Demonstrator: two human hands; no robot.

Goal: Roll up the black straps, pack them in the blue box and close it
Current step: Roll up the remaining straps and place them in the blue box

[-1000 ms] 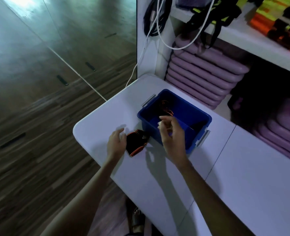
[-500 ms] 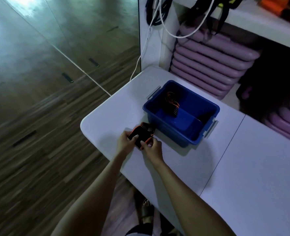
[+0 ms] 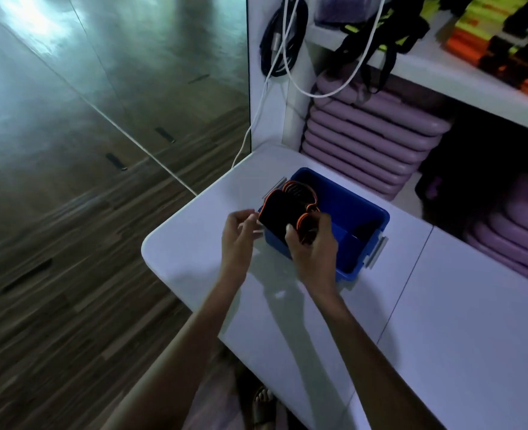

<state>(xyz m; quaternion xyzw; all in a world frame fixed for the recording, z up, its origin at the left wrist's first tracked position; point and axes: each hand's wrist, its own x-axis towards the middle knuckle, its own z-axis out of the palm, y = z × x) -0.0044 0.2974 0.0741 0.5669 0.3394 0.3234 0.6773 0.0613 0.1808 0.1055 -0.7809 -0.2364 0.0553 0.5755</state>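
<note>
An open blue box (image 3: 357, 209) with grey side latches stands on the white table (image 3: 287, 305). A rolled black strap with orange edges (image 3: 279, 212) hangs over the box's near left corner. My right hand (image 3: 314, 246) grips it from the right side. My left hand (image 3: 239, 234) touches its left edge with the fingertips. Another coil of strap (image 3: 298, 189) shows just behind it, inside the box at the far left. No lid is in view.
A white shelf unit (image 3: 442, 76) stands behind the table with stacked purple mats (image 3: 368, 144), hanging cables (image 3: 281, 41) and bright gear on top. The table's rounded corner (image 3: 151, 243) drops to a wooden floor on the left.
The rolled strap lay on the table beside the box with both hands on it. Now it is lifted up and to the right, over the box's corner.
</note>
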